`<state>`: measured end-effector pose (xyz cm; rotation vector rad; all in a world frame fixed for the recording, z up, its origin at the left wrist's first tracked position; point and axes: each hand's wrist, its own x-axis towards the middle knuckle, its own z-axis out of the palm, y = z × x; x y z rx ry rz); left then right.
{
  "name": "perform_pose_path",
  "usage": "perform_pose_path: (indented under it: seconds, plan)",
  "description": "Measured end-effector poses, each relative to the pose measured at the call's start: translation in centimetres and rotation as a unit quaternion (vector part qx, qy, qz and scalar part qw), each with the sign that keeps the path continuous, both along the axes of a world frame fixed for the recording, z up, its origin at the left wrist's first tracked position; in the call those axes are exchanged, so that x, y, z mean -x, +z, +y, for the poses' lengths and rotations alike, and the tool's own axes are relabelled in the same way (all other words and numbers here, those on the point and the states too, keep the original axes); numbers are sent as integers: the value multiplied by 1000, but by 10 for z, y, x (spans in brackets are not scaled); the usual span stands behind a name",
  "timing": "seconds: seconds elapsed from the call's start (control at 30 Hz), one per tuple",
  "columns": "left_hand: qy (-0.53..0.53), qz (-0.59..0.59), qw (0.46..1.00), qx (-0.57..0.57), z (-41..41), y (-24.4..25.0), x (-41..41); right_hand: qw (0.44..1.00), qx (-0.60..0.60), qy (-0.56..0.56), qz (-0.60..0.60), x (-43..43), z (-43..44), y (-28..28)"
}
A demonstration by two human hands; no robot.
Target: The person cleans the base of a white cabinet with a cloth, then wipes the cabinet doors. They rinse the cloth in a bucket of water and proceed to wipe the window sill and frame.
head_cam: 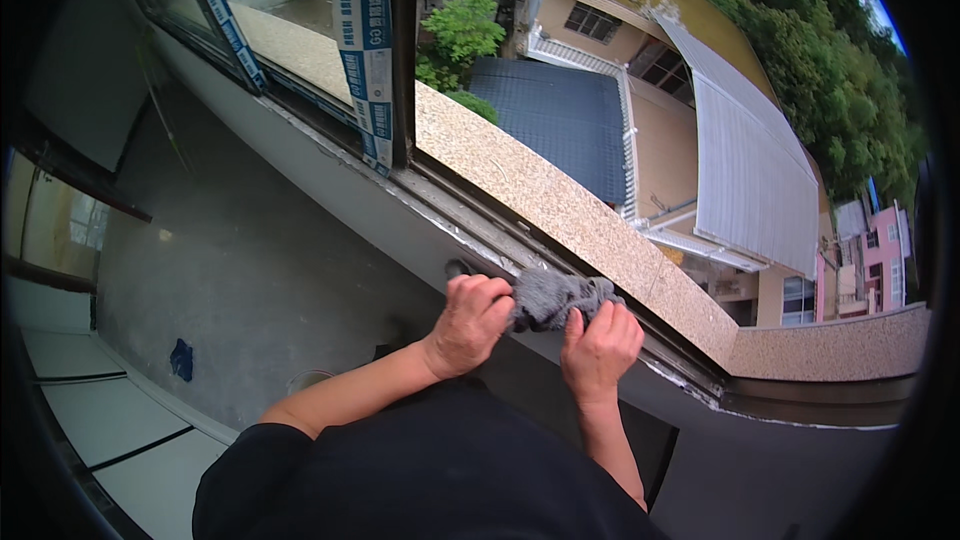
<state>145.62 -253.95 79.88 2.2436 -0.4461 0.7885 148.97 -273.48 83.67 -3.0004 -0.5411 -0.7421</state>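
Note:
A bunched grey cloth is held over the inner edge of the window sill track. My left hand has its fingers curled at the cloth's left end. Just past those knuckles a small dark, blurred piece sticks out; whether it belongs to the cloth I cannot tell. At the other end, my right hand grips the cloth between thumb and fingers. Part of the cloth is hidden behind both hands. Chipped, whitish patches run along the sill's inner edge.
A dark window post bears printed blue-and-white protective film. Outside lies a speckled stone ledge, with roofs well below. A dark blue crumpled item lies on the grey floor. A round container's rim shows beside my left arm.

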Motion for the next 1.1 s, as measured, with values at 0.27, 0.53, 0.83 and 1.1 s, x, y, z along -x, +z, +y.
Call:
perform_pose_path:
  seconds: [0.27,0.53,0.83,1.1]
  plan:
    - [85,6,995,42,59,17,1,1000,-4,14,-3,-15,82,3]
    - [171,-12,979,-111,97,41,-41,1000,-22,7,5,-25,135,2]
    - [143,82,970,-178,107,40,-70,990,-118,59,-44,-40,175,-11]
    - [113,176,976,-65,122,35,-69,912,-378,153,49,-54,178,-6]
